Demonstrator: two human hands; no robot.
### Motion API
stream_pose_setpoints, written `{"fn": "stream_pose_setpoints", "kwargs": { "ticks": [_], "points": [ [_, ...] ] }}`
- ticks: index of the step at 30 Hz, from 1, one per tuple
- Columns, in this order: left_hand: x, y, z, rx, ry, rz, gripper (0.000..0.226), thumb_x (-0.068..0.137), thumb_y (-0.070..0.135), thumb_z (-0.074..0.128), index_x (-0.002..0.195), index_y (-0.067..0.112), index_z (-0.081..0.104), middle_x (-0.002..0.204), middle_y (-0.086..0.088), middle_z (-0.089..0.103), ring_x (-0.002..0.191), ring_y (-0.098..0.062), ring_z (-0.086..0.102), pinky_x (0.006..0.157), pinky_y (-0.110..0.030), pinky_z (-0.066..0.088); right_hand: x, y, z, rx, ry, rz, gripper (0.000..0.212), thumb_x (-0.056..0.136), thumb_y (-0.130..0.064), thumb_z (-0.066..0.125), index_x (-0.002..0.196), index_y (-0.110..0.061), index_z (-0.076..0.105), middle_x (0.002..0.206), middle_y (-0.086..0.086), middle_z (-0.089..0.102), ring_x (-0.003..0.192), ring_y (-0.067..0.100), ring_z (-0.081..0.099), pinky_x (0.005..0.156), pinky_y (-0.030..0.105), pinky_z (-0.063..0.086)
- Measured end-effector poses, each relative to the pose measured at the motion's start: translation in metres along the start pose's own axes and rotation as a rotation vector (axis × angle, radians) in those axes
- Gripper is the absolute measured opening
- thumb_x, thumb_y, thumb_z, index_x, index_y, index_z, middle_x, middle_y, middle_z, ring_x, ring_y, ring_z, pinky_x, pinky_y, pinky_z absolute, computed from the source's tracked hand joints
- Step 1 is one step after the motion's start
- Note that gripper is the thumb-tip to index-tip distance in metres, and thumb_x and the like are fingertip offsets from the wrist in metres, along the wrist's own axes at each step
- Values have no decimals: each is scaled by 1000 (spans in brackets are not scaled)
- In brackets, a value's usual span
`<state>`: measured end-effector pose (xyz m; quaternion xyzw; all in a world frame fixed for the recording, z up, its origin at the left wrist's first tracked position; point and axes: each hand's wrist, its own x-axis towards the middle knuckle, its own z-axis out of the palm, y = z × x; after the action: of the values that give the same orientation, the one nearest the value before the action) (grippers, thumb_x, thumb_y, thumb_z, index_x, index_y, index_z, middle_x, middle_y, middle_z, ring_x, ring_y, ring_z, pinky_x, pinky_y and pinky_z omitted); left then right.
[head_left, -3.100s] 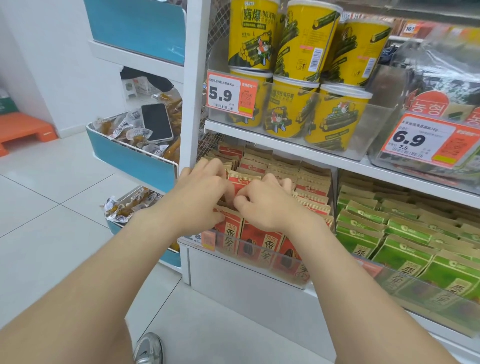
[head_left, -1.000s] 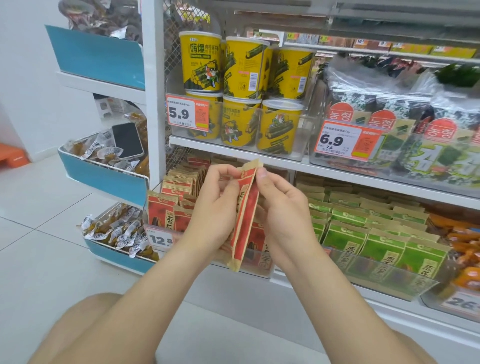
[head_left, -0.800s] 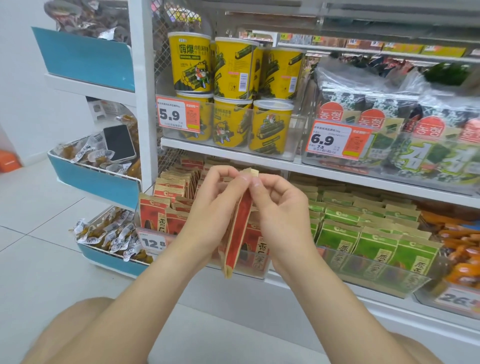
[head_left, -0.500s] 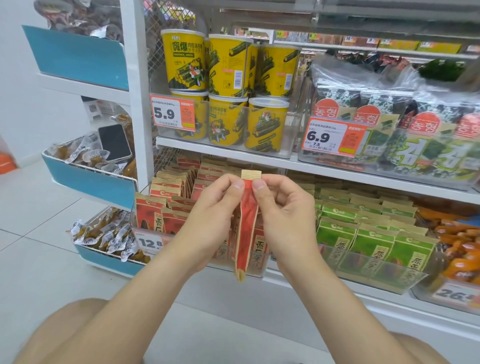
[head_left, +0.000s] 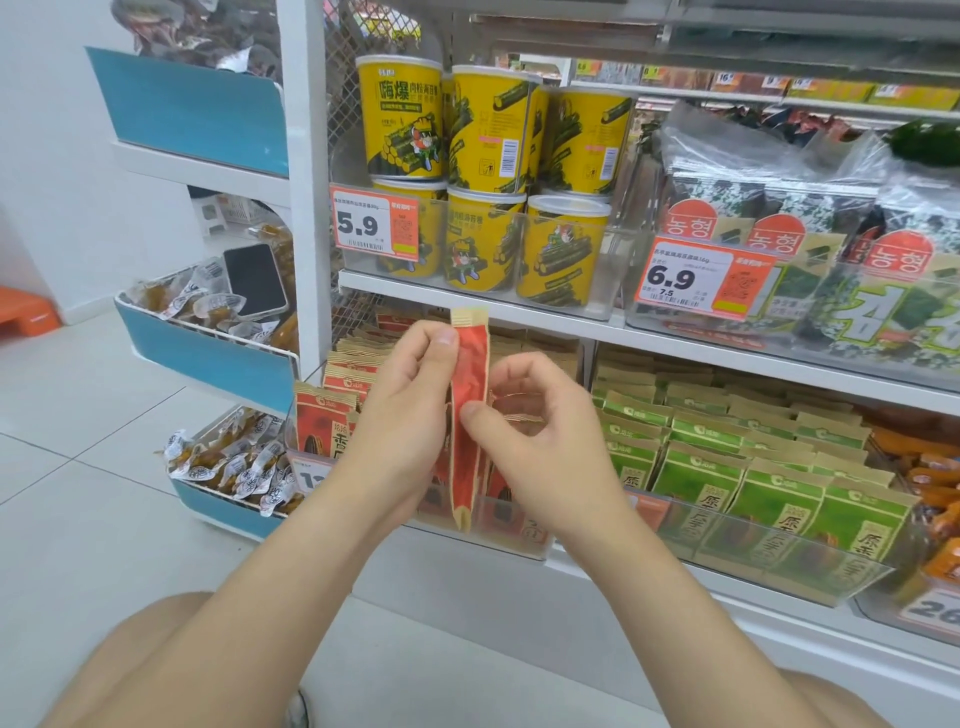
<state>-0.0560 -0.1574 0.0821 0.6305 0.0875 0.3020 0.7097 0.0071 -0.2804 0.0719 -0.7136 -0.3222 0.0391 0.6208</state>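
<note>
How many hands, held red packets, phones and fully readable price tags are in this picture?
Hands: 2, left hand and right hand
Held red packet: 1
Phone: 1
Readable tags: 2, the 5.9 price tag and the 6.9 price tag
Total: 6

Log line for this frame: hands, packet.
left hand: grips red packet near top | right hand: pinches its middle | packet: upright, edge-on to camera

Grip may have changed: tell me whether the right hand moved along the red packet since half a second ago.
Yes. The right hand has slid down the red packet, farther below the white shelf edge; the left hand pinches the top.
</note>
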Motion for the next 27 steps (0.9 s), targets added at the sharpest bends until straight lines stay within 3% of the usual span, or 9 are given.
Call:
{"fn": "stream_pose_setpoints", "kwargs": {
  "ticks": [3, 6, 8, 10, 15, 18, 21, 24, 27],
  "points": [
    [2, 3, -2, -101, 65, -44, 33, 116, 32, 46, 108, 2, 56, 101, -13, 59, 92, -28, 49, 88, -49, 41, 0, 3, 4, -10, -114, 74, 28, 88, -48, 79, 102, -31, 61, 115, -5, 73, 99, 18, 73, 89, 51, 61],
    [2, 6, -4, -136, 34, -63, 27, 114, 32, 49, 112, 10, 64, 104, -19, 65, 95, -28, 58, 89, -51, 50, -1, -1, 4, 117, -104, 57, 26, 99, -38, 77, 101, -19, 60, 105, 2, 76, 70, 20, 72, 68, 48, 60],
    [2, 8, -8, -60, -37, -25, 21, 111, 29, 57, 110, 11, 67, 113, -25, 69, 96, -29, 65, 86, -51, 55, 1, -3, 4, 166, -27, 18, 29, 101, -37, 74, 97, -11, 60, 93, 2, 77, 66, 20, 67, 63, 45, 53],
    [3, 8, -11, 80, -90, 26, 17, 108, 27, 64, 108, 11, 69, 112, -21, 73, 94, -27, 67, 87, -55, 59, 5, -1, 3, 162, 43, -18, 32, 104, -37, 69, 91, -8, 63, 82, 2, 75, 68, 16, 64, 65, 42, 52],
    [-3, 8, -14, 311, -141, 152, 10, 107, 20, 66, 110, 12, 71, 99, -3, 81, 93, -22, 79, 91, -53, 64, 9, 6, -2, 172, 51, -33, 37, 105, -47, 60, 84, -16, 66, 77, 8, 70, 73, 22, 63, 79, 66, 58],
    [-6, 8, -18, 343, -178, 172, 12, 102, 18, 73, 107, 9, 68, 107, 0, 82, 101, -17, 79, 92, -43, 64, 8, 5, -2, 78, 51, -66, 41, 110, -43, 56, 86, -11, 63, 66, -6, 57, 63, 15, 49, 59, 50, 48],
    [-6, 10, -21, 330, -190, 115, 9, 103, 10, 70, 106, 3, 67, 102, -5, 82, 94, -21, 81, 80, -41, 67, 8, 8, -4, 5, 53, -92, 39, 113, -37, 53, 89, -9, 64, 64, -5, 57, 59, 10, 47, 57, 33, 40],
    [-5, 12, -22, 252, -191, 33, 11, 106, 6, 64, 112, -1, 68, 96, -11, 81, 87, -27, 81, 69, -40, 68, 10, 8, -5, -40, 52, -107, 36, 113, -37, 52, 89, -14, 67, 71, 4, 67, 62, 10, 53, 63, 37, 46],
    [-5, 11, -21, 199, -169, -7, 12, 106, 4, 63, 114, -1, 69, 97, -14, 81, 87, -28, 81, 67, -36, 67, 11, 8, -5, -20, 55, -88, 34, 113, -39, 55, 89, -17, 68, 77, 7, 71, 65, 19, 60, 67, 51, 54]
  ]
}}
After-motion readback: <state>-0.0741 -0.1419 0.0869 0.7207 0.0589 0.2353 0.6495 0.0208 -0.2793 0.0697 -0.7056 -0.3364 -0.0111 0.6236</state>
